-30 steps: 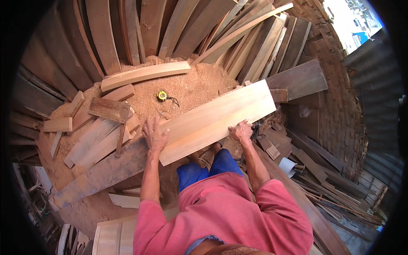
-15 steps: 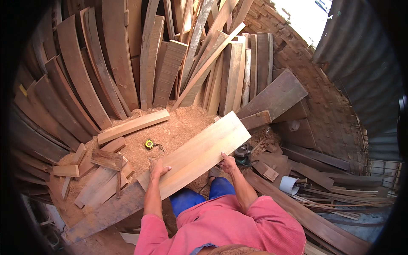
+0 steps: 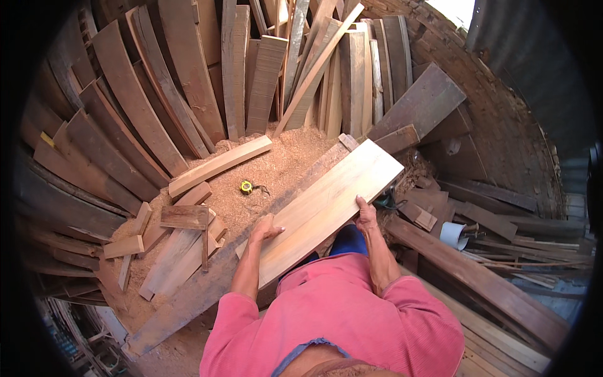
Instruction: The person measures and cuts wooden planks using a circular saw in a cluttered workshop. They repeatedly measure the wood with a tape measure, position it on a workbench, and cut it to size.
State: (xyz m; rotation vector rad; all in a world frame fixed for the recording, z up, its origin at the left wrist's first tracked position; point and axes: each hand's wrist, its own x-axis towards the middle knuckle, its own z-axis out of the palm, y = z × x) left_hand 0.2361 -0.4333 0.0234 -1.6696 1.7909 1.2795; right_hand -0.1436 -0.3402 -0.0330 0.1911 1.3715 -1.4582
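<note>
A wide, pale, smooth wooden board (image 3: pixel 330 210) lies slantwise in front of me, its far end up to the right. My left hand (image 3: pixel 265 229) is closed on its far long edge near the lower left end, thumb lying over the top face. At the near long edge, my right hand (image 3: pixel 365 212) grips the board with the thumb on top; its other fingers are hidden beneath. Below the board runs a long, dark, worn plank (image 3: pixel 188 308). A yellow-green tape measure (image 3: pixel 246 187) rests on the sawdust beyond my left hand.
Sawdust and shavings (image 3: pixel 282 154) cover the ground ahead. A squared pale timber (image 3: pixel 220 166) and several offcuts (image 3: pixel 182 217) lie left. Upright planks (image 3: pixel 151 94) lean all along the back. To the right are a white cylindrical container (image 3: pixel 452 235), thin strips and a long brown plank (image 3: pixel 477 283).
The view has shifted, so the surroundings sit further right and lower left. The board now lies closer along the dark plank, more of which shows beyond it. Both hands keep their hold.
</note>
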